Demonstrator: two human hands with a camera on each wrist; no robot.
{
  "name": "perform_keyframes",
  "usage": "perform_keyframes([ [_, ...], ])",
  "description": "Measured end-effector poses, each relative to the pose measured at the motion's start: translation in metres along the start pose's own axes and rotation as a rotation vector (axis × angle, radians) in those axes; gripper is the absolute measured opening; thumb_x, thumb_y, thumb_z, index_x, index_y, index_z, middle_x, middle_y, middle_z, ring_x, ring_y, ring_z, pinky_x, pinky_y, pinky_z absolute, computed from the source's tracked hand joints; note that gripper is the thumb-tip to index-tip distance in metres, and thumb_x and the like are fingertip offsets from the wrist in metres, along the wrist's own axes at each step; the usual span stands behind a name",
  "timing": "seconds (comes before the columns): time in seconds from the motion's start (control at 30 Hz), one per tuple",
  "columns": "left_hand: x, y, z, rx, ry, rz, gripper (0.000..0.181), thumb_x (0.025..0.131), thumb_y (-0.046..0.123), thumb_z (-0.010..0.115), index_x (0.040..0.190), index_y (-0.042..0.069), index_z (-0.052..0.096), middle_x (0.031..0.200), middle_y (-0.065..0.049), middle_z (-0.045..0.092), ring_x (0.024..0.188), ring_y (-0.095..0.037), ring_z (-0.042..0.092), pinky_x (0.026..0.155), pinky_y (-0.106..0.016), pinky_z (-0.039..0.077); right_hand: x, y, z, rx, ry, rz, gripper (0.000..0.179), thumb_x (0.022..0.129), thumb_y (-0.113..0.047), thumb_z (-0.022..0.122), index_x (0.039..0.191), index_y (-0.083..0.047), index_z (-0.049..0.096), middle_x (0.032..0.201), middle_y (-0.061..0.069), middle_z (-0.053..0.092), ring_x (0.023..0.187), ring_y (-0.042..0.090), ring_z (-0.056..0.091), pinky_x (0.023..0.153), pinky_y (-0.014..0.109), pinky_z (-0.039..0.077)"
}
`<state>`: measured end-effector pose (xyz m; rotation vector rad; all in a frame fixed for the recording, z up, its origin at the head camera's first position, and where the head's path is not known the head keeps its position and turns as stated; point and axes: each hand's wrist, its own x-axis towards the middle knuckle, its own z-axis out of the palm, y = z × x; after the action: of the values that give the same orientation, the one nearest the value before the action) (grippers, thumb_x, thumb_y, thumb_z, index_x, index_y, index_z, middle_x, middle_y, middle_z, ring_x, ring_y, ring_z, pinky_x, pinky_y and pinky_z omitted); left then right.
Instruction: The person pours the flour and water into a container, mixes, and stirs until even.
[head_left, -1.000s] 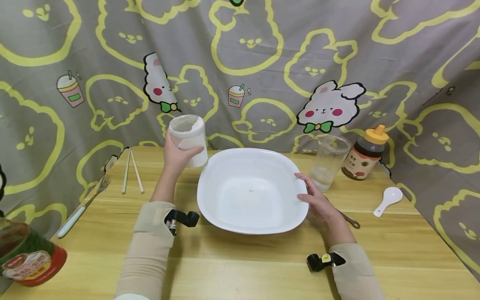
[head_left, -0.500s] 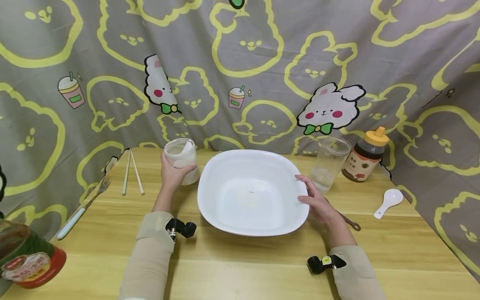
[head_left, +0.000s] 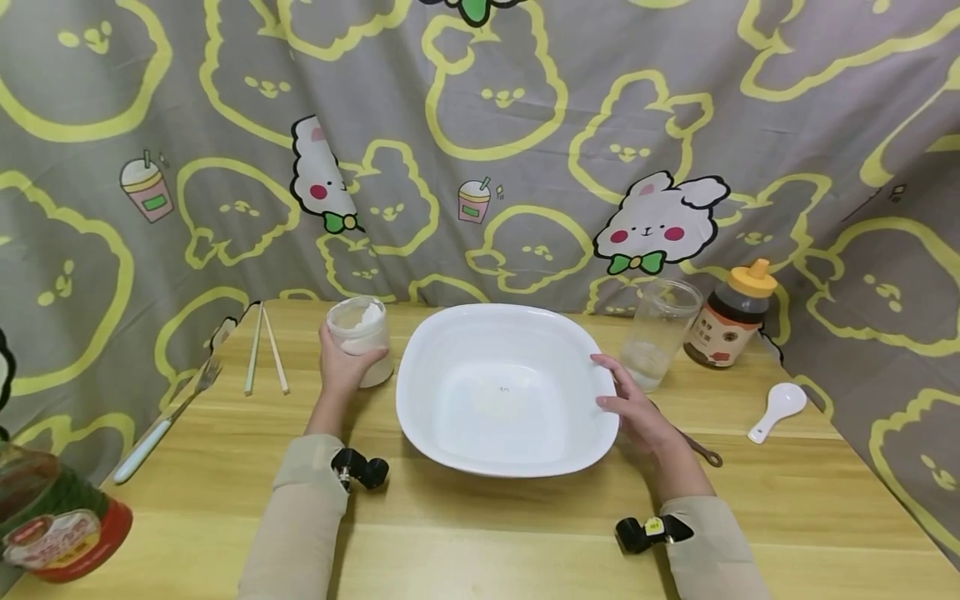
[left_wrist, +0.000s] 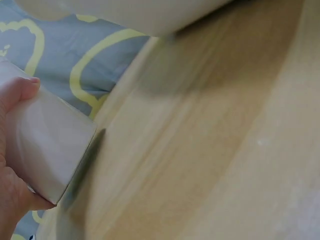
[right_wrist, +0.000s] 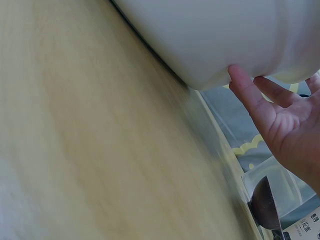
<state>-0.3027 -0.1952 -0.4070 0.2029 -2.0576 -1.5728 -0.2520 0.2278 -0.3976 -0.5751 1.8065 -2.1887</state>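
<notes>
White, part-clear jar (head_left: 360, 340) in left hand (head_left: 341, 367): fingers curled round the body, thumb laid across the near side. Mouth up, long axis near vertical, whitish matter inside; whether its base meets the table (head_left: 487, 550) cannot be told. Position: left of the white basin (head_left: 504, 417), toward the rear edge, narrow strip of wood between. Right hand (head_left: 637, 412): fingers spread, tips touching the basin's right side. Basin mouth up, longer axis left to right. Edges: rear table edge close behind jar, patterned curtain (head_left: 525, 275) beyond. Room: wood shows leftward from jar to the chopsticks (head_left: 255, 348); broad stretch in front of the basin. Right side tighter: clear cup (head_left: 648, 342) just past the fingers, squeeze bottle (head_left: 723, 329) beside it, white spoon (head_left: 782, 404) farther right.
</notes>
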Motion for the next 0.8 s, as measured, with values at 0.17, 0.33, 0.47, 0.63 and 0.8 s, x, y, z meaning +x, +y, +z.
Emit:
perform_keyframes([
  [0.17,-0.002,-0.01,0.001,0.009,0.008,0.0,0.101,0.053,0.013,0.08,0.134,0.019,0.019,0.125,-0.011,0.037,0.111,-0.027,0.036,0.095,-0.04,0.026,0.0,0.0,0.0,0.003,-0.014,0.003,0.057,0.081,0.002,0.046,0.131,-0.016,0.025,0.122,0.017,0.026,0.094,0.022,0.05,0.067,0.039,0.049],
  [0.33,-0.004,-0.014,0.004,-0.001,0.024,0.016,0.101,0.054,0.016,0.08,0.134,0.019,0.018,0.127,-0.012,0.035,0.113,-0.027,0.034,0.095,-0.04,0.025,0.001,0.0,-0.001,-0.003,-0.005,0.001,0.057,0.081,0.002,0.045,0.131,-0.017,0.026,0.123,0.019,0.025,0.094,0.023,0.05,0.067,0.039,0.049],
  [0.47,-0.005,-0.016,0.006,-0.016,0.025,0.042,0.102,0.055,0.016,0.08,0.135,0.019,0.017,0.128,-0.013,0.034,0.114,-0.026,0.033,0.096,-0.038,0.024,0.001,0.0,-0.002,-0.001,0.003,-0.003,0.056,0.081,0.004,0.044,0.13,-0.017,0.027,0.122,0.021,0.025,0.093,0.024,0.05,0.067,0.039,0.049],
  [0.63,-0.008,-0.014,0.001,-0.045,0.003,0.027,0.103,0.056,0.021,0.08,0.136,0.022,0.015,0.131,-0.01,0.031,0.118,-0.022,0.029,0.097,-0.037,0.022,0.001,0.002,-0.003,-0.005,-0.003,-0.001,0.056,0.081,0.002,0.045,0.13,-0.019,0.028,0.122,0.02,0.025,0.094,0.025,0.049,0.067,0.04,0.049],
  [0.8,-0.011,0.0,-0.013,-0.028,-0.013,-0.009,0.104,0.061,0.027,0.077,0.138,0.026,0.009,0.14,-0.005,0.017,0.125,-0.019,0.015,0.1,-0.04,0.013,0.001,0.003,-0.003,0.003,0.001,0.003,0.057,0.08,0.001,0.046,0.13,-0.019,0.028,0.123,0.017,0.026,0.094,0.024,0.049,0.068,0.04,0.048],
])
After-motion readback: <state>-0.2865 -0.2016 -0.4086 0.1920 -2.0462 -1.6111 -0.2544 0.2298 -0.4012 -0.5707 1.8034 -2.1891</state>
